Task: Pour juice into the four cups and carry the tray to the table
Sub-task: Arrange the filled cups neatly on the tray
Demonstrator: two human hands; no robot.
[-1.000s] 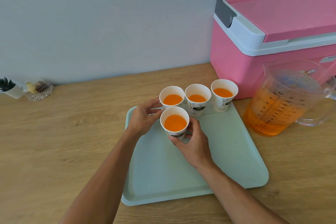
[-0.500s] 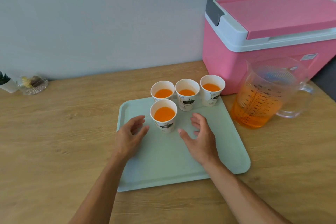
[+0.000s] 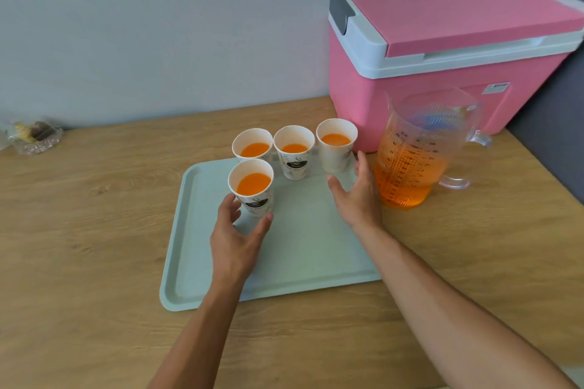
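Observation:
A pale green tray (image 3: 300, 249) lies on the wooden counter. Three paper cups of orange juice stand in a row at its far edge: left cup (image 3: 252, 146), middle cup (image 3: 294, 151), right cup (image 3: 336, 145). Another filled cup, the front cup (image 3: 251, 188), stands nearer me. My left hand (image 3: 235, 234) curls around the front cup's base, thumb on its left side, forefinger at its lower right. My right hand (image 3: 358, 196) hovers open over the tray's right edge, fingers spread, just below the right cup and beside the jug (image 3: 410, 164).
The clear measuring jug, about half full of orange juice, stands right of the tray. A pink cooler box (image 3: 442, 57) sits behind it against the wall. A small glass dish (image 3: 34, 137) is at the far left. A dark surface (image 3: 556, 110) borders the counter's right side.
Both hands let go of the front cup and drew back. Now my left hand is back around its base and my right hand has moved right toward the right cup. The cups stayed put.

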